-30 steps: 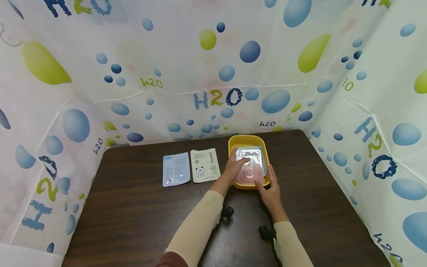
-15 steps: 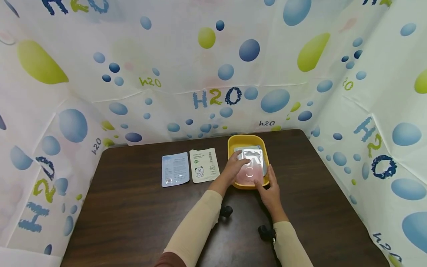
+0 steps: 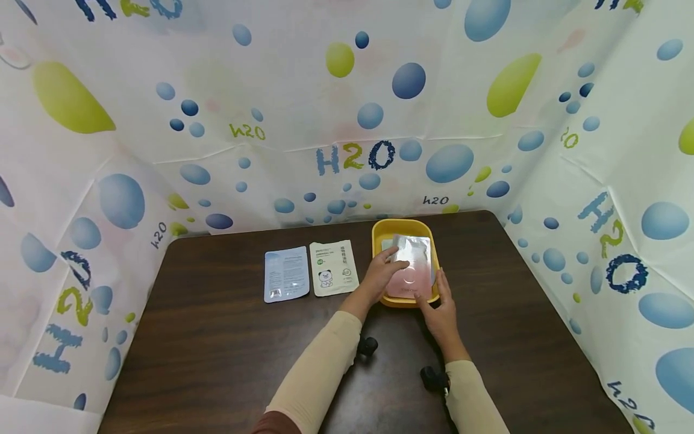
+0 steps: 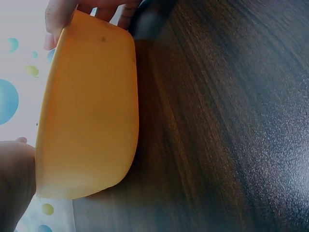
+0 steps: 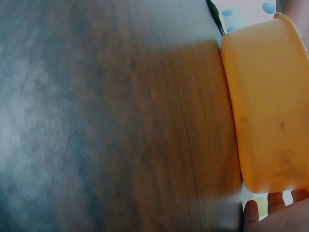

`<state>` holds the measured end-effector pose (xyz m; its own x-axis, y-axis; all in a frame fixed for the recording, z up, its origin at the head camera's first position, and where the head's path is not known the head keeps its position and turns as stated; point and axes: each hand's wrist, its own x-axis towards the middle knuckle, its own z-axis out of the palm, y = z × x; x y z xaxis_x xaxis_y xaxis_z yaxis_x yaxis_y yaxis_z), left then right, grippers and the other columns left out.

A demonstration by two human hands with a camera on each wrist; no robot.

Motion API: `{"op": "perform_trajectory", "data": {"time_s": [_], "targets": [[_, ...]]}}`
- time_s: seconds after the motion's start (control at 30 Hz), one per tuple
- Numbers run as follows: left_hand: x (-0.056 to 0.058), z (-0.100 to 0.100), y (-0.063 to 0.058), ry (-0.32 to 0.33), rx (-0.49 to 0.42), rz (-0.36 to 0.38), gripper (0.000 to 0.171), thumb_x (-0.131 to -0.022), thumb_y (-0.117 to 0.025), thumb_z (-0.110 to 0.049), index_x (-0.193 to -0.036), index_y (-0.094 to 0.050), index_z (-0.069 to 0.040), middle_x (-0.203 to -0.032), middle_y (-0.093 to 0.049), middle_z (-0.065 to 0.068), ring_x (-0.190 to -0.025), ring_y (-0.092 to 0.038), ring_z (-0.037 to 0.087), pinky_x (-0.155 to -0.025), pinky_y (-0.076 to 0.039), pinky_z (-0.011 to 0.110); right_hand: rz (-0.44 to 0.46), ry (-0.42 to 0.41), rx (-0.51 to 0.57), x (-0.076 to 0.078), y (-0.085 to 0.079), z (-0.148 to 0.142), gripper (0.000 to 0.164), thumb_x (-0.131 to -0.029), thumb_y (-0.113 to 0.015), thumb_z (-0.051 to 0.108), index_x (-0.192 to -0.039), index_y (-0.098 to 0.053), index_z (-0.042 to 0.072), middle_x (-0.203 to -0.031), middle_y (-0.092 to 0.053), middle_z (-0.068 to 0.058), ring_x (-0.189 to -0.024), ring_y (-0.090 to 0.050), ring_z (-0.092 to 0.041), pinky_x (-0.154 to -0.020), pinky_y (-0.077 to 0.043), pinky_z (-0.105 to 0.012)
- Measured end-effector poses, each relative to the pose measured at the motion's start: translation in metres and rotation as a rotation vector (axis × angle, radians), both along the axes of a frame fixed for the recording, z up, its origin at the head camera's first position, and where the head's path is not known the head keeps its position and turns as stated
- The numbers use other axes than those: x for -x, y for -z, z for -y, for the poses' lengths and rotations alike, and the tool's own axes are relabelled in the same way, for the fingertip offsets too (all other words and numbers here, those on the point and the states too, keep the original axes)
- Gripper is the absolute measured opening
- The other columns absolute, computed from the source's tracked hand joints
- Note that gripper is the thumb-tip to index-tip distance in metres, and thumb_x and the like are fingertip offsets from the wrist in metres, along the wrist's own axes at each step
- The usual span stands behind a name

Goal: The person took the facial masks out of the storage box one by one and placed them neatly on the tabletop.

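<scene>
A yellow plastic bin [image 3: 398,225] stands at the back of the dark table. In it lies a pink and silver foil sachet [image 3: 414,248], slightly turned, over a pale blue sachet [image 3: 386,244] that is mostly hidden. My left hand [image 3: 378,274] reaches over the bin's left side and pinches the foil sachet's left edge, thumb on top. At the front right corner, my right hand [image 3: 441,310] grips the bin. In the left wrist view that hand's fingers curl over the rim of the bin [image 4: 91,106]. The right wrist view shows the bin's side wall [image 5: 270,106].
Left of the bin, a cream sachet with a bear print [image 3: 334,268] and a light blue sachet [image 3: 286,275] lie flat side by side. The table's back edge runs close behind the bin, and a printed white curtain [image 3: 293,108] hangs around three sides.
The foil sachet has shifted right and its top has swung to the right under my left hand, showing more of the pale blue sachet at the upper left. My right hand stays put.
</scene>
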<state>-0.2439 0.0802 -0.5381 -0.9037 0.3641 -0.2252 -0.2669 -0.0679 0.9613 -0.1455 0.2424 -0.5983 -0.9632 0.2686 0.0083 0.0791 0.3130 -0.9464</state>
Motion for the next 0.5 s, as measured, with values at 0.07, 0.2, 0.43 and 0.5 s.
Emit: {"op": "perform_trajectory", "data": {"time_s": [0.07,0.2,0.43,0.5], "targets": [[0.0,0.001,0.0,0.008,0.001,0.009,0.068,-0.094,-0.069,-0.02,-0.154,-0.043,-0.005,-0.163,-0.036,0.016,-0.149,-0.038,0.037,-0.122,-0.035,0.05,0.024,-0.007,0.005,-0.003,-0.011,0.003,0.084,-0.099,-0.067,0.028,-0.165,-0.017,0.019,-0.174,-0.009,-0.004,-0.161,-0.008,-0.031,-0.128,-0.01,-0.058],[0.0,0.001,0.0,0.015,-0.023,0.021,0.065,-0.095,-0.067,-0.017,-0.155,-0.042,-0.005,-0.161,-0.04,0.017,-0.146,-0.042,0.035,-0.122,-0.036,0.048,0.046,-0.016,0.028,-0.008,-0.032,0.01,0.085,-0.099,-0.067,0.021,-0.165,-0.014,0.011,-0.174,-0.006,-0.009,-0.161,-0.006,-0.034,-0.128,-0.009,-0.059],[-0.001,0.002,-0.001,0.039,-0.04,0.018,0.063,-0.096,-0.066,-0.015,-0.154,-0.043,-0.003,-0.157,-0.044,0.018,-0.141,-0.047,0.032,-0.121,-0.038,0.047,0.052,-0.017,0.033,-0.01,-0.037,0.011,0.083,-0.099,-0.065,0.02,-0.164,-0.015,0.008,-0.174,-0.007,-0.01,-0.161,-0.006,-0.033,-0.129,-0.009,-0.057],[-0.001,0.002,-0.001,0.042,-0.031,0.03,0.065,-0.095,-0.068,-0.016,-0.154,-0.044,-0.006,-0.157,-0.043,0.018,-0.138,-0.049,0.031,-0.119,-0.039,0.046,0.051,-0.017,0.033,-0.006,-0.026,0.008,0.084,-0.099,-0.066,0.023,-0.165,-0.014,0.012,-0.174,-0.006,-0.007,-0.161,-0.005,-0.032,-0.129,-0.009,-0.057]]}}
